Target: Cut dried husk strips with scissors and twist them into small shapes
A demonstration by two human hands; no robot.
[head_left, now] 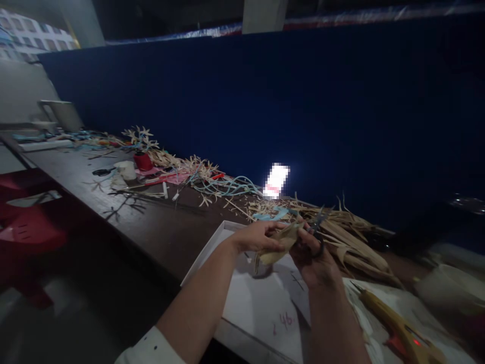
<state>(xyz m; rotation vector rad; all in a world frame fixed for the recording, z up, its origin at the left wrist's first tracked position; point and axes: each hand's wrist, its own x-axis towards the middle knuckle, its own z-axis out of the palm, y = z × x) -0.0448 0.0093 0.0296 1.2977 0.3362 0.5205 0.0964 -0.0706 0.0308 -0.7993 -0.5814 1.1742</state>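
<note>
My left hand is closed on a folded piece of pale, dried husk. My right hand pinches the far edge of the same husk. Scissors hang on that hand's fingers, blades pointing up and away. Beneath both hands lies a shallow white box lid with red handwriting on it. Long strips of dried husk are heaped just beyond my right hand. Light-blue scraps lie past my left hand.
A yellow glue gun with a lit red light rests at the right. Along the blue partition are a bright phone-like screen, blue cords, husk flowers and a red thread spool. A red stool stands left.
</note>
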